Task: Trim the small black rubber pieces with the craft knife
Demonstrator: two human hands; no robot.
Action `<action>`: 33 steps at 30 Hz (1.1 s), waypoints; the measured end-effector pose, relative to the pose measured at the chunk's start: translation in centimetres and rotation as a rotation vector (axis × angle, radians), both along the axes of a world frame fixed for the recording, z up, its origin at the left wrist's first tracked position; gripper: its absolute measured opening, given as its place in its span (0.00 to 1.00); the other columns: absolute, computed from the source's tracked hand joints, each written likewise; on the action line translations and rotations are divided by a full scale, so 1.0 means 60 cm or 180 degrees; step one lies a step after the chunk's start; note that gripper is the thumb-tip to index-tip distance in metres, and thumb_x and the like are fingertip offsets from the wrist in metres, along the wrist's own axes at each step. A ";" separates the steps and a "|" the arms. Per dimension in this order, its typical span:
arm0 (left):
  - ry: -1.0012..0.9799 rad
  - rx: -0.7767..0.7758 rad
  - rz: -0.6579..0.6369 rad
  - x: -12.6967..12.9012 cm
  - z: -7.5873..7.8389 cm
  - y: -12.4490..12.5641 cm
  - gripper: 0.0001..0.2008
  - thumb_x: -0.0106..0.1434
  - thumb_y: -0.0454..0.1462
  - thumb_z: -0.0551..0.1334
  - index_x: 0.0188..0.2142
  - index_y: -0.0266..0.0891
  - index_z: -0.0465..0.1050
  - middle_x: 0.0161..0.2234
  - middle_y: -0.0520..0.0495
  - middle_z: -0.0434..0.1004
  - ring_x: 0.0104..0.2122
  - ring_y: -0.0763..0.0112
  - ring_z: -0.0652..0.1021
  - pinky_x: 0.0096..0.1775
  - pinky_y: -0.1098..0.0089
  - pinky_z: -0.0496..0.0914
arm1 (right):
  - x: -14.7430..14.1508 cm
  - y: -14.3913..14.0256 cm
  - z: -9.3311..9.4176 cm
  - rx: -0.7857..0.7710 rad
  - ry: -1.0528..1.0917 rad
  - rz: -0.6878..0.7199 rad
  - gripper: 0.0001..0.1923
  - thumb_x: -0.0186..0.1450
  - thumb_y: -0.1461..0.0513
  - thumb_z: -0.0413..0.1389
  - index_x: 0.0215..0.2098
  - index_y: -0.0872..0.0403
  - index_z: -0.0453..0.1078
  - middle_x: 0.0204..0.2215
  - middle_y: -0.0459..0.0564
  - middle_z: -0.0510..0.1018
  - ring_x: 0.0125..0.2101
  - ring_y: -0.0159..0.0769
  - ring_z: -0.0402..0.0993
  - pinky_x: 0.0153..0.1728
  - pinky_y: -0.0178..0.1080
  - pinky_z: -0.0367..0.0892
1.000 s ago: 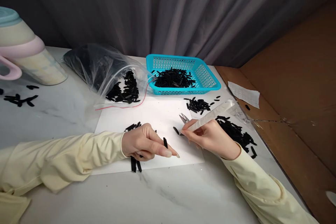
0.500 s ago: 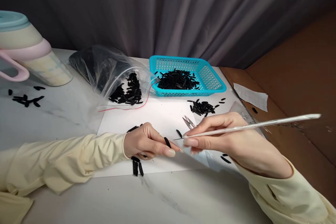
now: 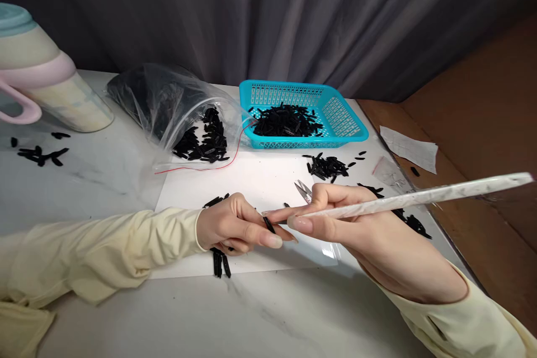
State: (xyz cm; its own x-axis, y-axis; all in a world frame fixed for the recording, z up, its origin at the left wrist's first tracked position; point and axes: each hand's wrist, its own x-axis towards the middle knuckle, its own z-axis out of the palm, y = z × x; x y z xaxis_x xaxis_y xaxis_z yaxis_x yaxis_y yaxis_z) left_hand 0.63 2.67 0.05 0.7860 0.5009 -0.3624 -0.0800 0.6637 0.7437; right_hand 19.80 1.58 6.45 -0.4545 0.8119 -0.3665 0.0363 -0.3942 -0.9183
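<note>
My left hand [image 3: 241, 226] is closed, pinching one small, elongated black piece [image 3: 269, 225] between thumb and fingers. In my right hand [image 3: 348, 224] is a slim white-handled tool with a thin pointed tip [image 3: 419, 197], gripped like a pen. Its tip end reaches the black piece, and my right fingertips touch or nearly touch it too; the exact contact is hidden. Beneath my left hand lie several similar black pieces [image 3: 220, 263] on a white sheet [image 3: 260, 184]. Just beyond my right fingers, the blades of small scissors [image 3: 302, 191] show.
A blue perforated basket [image 3: 302, 140] holds a heap of black pieces. To its left lies an open clear bag [image 3: 168, 103] of them with a red strip. More piles [image 3: 329, 166] lie at the right. A tumbler [image 3: 54, 75] stands far left, a paper slip [image 3: 409, 148] far right.
My right hand has moved left, bringing the tool's tip from just short of the black piece up to it. My left hand still holds the piece. The view has shifted slightly.
</note>
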 end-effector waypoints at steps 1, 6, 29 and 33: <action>0.0034 -0.0010 -0.0009 0.000 0.001 0.000 0.03 0.50 0.31 0.65 0.24 0.31 0.77 0.09 0.62 0.51 0.10 0.87 0.50 0.13 0.77 0.42 | -0.001 -0.001 0.002 -0.0037 -0.0069 0.0005 0.14 0.55 0.64 0.62 0.18 0.54 0.62 0.24 0.44 0.78 0.45 0.42 0.74 0.42 0.38 0.68; 0.0272 0.0077 0.0016 0.000 0.001 0.000 0.14 0.50 0.34 0.64 0.12 0.32 0.66 0.08 0.61 0.50 0.10 0.87 0.50 0.14 0.76 0.41 | -0.005 -0.007 0.003 0.0040 -0.0195 0.0007 0.16 0.55 0.63 0.62 0.17 0.54 0.60 0.25 0.44 0.80 0.46 0.42 0.73 0.40 0.35 0.68; 0.0244 0.0157 -0.0102 0.001 -0.005 0.000 0.03 0.50 0.33 0.66 0.23 0.34 0.78 0.08 0.60 0.50 0.10 0.88 0.49 0.14 0.76 0.41 | -0.004 -0.006 0.002 -0.0004 -0.0258 0.0007 0.14 0.54 0.64 0.63 0.16 0.54 0.63 0.34 0.49 0.81 0.43 0.42 0.75 0.40 0.37 0.70; 0.0261 0.0179 -0.0183 0.000 -0.008 0.001 0.08 0.48 0.37 0.69 0.27 0.34 0.79 0.08 0.61 0.49 0.10 0.88 0.49 0.14 0.77 0.41 | -0.002 -0.009 0.000 0.0021 -0.0173 0.0031 0.13 0.55 0.64 0.62 0.17 0.54 0.64 0.34 0.48 0.81 0.44 0.42 0.75 0.41 0.38 0.70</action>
State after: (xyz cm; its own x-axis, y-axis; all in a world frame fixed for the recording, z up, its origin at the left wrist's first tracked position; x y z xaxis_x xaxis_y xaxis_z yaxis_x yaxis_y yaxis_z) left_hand 0.64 2.73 -0.46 0.7828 0.4773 -0.3992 0.0196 0.6224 0.7825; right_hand 19.66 1.05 6.46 -0.4420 0.8100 -0.3854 0.0901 -0.3874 -0.9175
